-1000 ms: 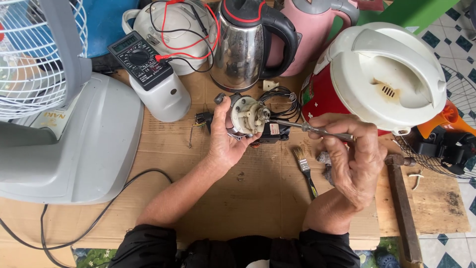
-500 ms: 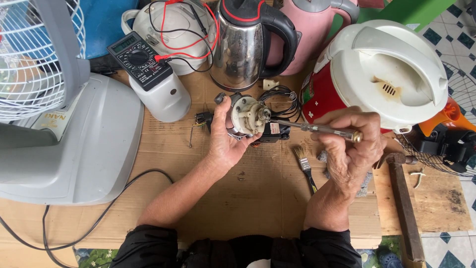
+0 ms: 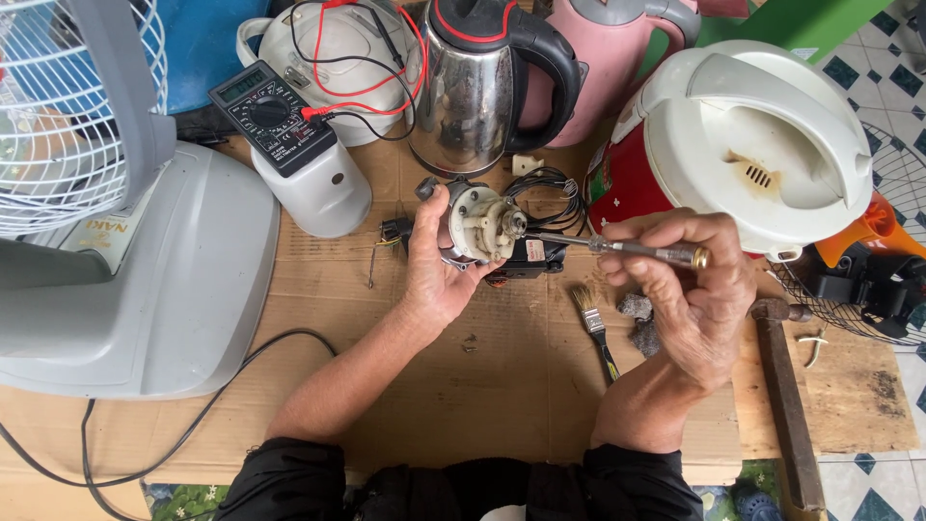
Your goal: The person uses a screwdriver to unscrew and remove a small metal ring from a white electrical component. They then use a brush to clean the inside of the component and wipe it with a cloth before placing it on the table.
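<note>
Motor (image 3: pixel 479 224), a small round off-white unit with black wires trailing behind it, sits raised just above the cardboard-covered tabletop (image 3: pixel 482 386), in front of the steel kettle (image 3: pixel 473 82). Left hand (image 3: pixel 439 270) cups it from below and behind, face turned to the right, which seems to keep the centre open to the tool. Its fingers are curled closed around the housing, thumb over the top edge. Right hand (image 3: pixel 690 294) holds a slim metal screwdriver (image 3: pixel 617 247) level, tip touching the motor's centre; its fingers are closed tightly on the handle. 1 small brush (image 3: pixel 593 323) lies just beside that hand, a hammer (image 3: pixel 786 405) farther right.
</note>
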